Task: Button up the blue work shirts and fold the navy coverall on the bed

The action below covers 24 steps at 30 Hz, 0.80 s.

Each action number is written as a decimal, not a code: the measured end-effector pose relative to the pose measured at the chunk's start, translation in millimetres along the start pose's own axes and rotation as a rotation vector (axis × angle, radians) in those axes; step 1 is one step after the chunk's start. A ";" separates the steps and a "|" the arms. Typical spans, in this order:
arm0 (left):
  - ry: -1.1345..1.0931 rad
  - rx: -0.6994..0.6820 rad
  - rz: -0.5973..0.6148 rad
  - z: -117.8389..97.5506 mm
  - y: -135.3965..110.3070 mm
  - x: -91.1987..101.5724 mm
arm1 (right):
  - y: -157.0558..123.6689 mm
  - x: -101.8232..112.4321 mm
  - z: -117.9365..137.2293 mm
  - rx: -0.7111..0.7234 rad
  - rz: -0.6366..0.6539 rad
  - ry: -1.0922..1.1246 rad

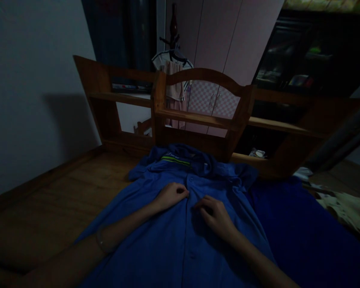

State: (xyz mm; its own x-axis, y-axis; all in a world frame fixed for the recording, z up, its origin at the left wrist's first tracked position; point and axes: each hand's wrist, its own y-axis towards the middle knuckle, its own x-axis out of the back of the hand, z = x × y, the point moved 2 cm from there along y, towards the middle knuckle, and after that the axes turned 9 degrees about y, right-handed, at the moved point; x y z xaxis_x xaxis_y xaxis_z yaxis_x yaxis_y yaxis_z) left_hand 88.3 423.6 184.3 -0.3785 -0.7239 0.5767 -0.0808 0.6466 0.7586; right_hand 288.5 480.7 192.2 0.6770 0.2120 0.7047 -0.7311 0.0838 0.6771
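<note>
A blue button-up shirt (165, 236) lies spread out front side up, its collar end toward the wooden headboard. Its front placket runs down the middle, with a button (191, 178) near the top and a yellow-green stripe (176, 161) by the collar. My left hand (171, 195) pinches the placket's edge between thumb and fingers, a little below that button. Just right of the placket, my right hand (213, 213) hovers over the cloth, fingers bent and thumb apart, with nothing visible in it. A shadow falls on the shirt beneath it.
A darker blue cloth (300, 232) lies to the right. Beyond the shirt stands a wooden headboard (198, 116) with shelves. The wooden bed boards (66, 196) show at left beside a white wall (39, 80). Clothes (175, 76) hang behind. The room is dim.
</note>
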 end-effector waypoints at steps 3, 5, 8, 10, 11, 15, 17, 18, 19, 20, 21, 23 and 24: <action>-0.106 -0.028 0.090 0.0 -0.4 -1.4 | 0.4 -0.3 1.0 -0.004 0.028 -0.004; -0.168 -0.046 0.147 -3.0 -1.9 -0.7 | -0.5 -1.0 1.5 -0.012 0.038 -0.001; -0.274 -0.085 0.219 -8.9 -4.9 1.0 | -2.3 -1.8 1.7 -0.001 0.045 0.004; -0.320 -0.126 0.234 -12.8 -6.7 2.9 | -2.6 -1.3 1.1 0.000 0.032 0.005; -0.325 -0.149 0.231 -14.5 -7.5 4.1 | -2.5 -0.7 0.3 -0.007 0.019 0.007; -0.292 -0.222 0.233 -19.9 -10.5 7.0 | -1.0 1.2 -8.1 -0.106 -0.026 0.061; -0.277 -0.214 0.226 -20.9 -11.8 5.9 | -0.7 1.0 -15.8 -0.195 -0.040 0.132; -0.267 -0.202 0.215 -21.0 -12.4 4.5 | -0.6 0.5 -19.9 -0.241 -0.041 0.180; -0.256 -0.190 0.199 -20.9 -12.9 2.8 | -0.6 -0.2 -23.7 -0.279 -0.037 0.230; -0.244 -0.182 0.180 -20.7 -13.3 0.8 | -0.6 -0.9 -26.7 -0.305 -0.028 0.277; -0.234 -0.178 0.158 -20.5 -13.6 -1.1 | -0.5 -1.5 -28.6 -0.314 -0.015 0.313; -0.216 -0.187 0.123 -20.3 -13.9 -4.1 | -0.1 -2.2 -28.8 -0.288 0.016 0.325; -0.201 -0.188 0.110 -20.1 -13.9 -5.0 | 0.1 -2.2 -27.4 -0.261 0.026 0.300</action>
State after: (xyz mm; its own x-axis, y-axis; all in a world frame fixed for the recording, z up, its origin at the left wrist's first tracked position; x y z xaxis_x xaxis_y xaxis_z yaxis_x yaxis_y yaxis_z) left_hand 109.8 413.4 177.0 -0.5521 -0.5777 0.6012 0.1359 0.6491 0.7485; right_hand 284.6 507.0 184.9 0.6319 0.4886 0.6016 -0.7704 0.3115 0.5562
